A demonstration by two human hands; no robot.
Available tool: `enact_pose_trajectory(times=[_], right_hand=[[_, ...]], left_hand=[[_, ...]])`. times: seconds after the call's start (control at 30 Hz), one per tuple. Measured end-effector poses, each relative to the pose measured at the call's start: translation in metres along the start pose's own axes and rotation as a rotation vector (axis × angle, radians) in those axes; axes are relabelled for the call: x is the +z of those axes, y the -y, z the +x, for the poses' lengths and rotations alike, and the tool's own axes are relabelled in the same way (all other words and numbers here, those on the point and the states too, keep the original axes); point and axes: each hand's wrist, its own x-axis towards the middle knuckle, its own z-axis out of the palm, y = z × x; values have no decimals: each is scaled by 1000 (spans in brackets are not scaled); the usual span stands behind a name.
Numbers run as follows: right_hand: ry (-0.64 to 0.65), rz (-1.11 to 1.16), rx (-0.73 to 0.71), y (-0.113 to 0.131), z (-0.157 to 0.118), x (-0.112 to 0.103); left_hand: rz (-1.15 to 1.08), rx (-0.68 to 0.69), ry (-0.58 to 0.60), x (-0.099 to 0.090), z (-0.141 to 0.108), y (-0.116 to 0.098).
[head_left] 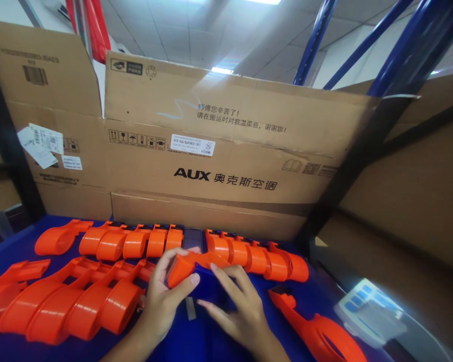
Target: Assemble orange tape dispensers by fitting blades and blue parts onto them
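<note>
A piece that looks like an orange tape dispenser [184, 266], with a blue part [206, 284] beneath it, is held up at the middle. My left hand [164, 286] grips its orange end, thumb in front and fingers behind. At its other side, my right hand [237, 296] has fingertips on the orange top and the thumb lower, around the blue part. Rows of similar orange tape dispensers lie to the left [85, 314] and behind to the right [256, 259]. Another dispenser [313, 332] lies nearer, right of my right hand. A small grey strip [191, 308] shows below the held piece.
The blue work surface [181, 342] is backed by a tall printed cardboard sheet [143, 171]. A dark rack post [335, 186] rises at the right. A clear plastic box [373, 311] stands at the lower right. A dark rectangular piece [193, 237] sits between the back rows.
</note>
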Motion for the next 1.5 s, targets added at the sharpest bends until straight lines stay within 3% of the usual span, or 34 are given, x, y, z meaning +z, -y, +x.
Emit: enact_pose_trajectory(times=[0.53, 0.7, 0.77, 0.87, 1.0, 1.17, 1.33, 1.43, 1.5], right_hand=[[-14, 27, 24, 4, 2, -3], [-118, 149, 183, 1, -2, -4], [-215, 258, 273, -5, -10, 1], [-256, 400, 420, -17, -22, 10], [-71, 427, 504, -23, -25, 16], [-44, 299, 433, -18, -18, 11], [16, 465, 492, -18, -18, 12], [-1, 587, 558, -21, -19, 13], [-58, 609, 574, -23, -16, 13]], left_hand=[[28, -5, -7, 1, -1, -4], [2, 47, 185, 7, -6, -10], [92, 76, 287, 9, -9, -10], [209, 75, 382, 10, -15, -7], [290, 40, 474, 9, -22, -7], [301, 54, 417, 10, -22, -12], [291, 7, 371, 15, -20, -18], [285, -26, 264, 7, -18, -33], [274, -5, 75, -9, -13, -56]])
